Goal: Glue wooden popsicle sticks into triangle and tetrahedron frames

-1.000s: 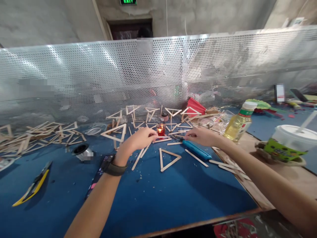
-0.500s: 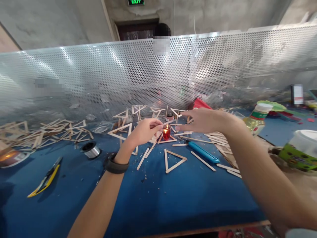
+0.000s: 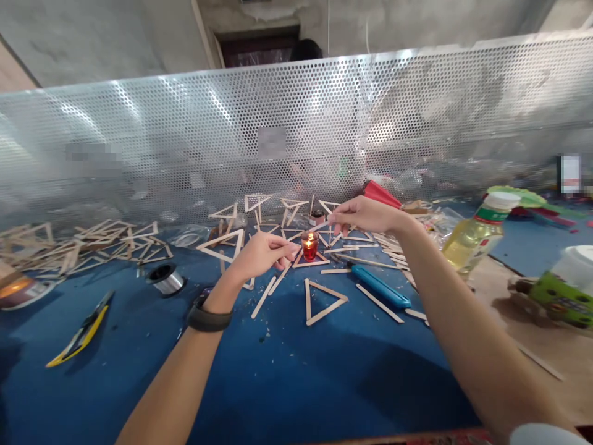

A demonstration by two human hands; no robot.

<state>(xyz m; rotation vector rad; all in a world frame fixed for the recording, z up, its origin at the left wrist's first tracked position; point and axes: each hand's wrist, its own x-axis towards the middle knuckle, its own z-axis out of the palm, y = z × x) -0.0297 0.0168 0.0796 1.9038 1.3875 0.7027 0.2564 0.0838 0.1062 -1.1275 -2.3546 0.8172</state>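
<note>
My left hand [image 3: 264, 254], with a dark band on the wrist, hovers over the blue table top [image 3: 301, 377]. Its fingers are pinched together just left of a small lit red candle glass [image 3: 309, 245]; what they hold is hidden. My right hand [image 3: 365, 214] is raised behind and to the right of the candle. It pinches a thin wooden stick [image 3: 323, 225] whose free end points left, just above the flame. A finished stick triangle [image 3: 324, 301] lies flat in front of the candle, with loose sticks around it.
A blue pen-like tool [image 3: 380, 286], a wire spool [image 3: 165, 279] and a yellow-black cutter [image 3: 78, 330] lie on the table. Stick triangles pile at the left [image 3: 92, 244]. An oil bottle [image 3: 477, 238] and a white cup [image 3: 572, 278] stand right. A perforated metal screen [image 3: 185, 142] closes the back.
My right hand rose from the table by the blue tool to above the candle, now pinching a stick. My left hand lifted, then dropped slightly beside the candle.
</note>
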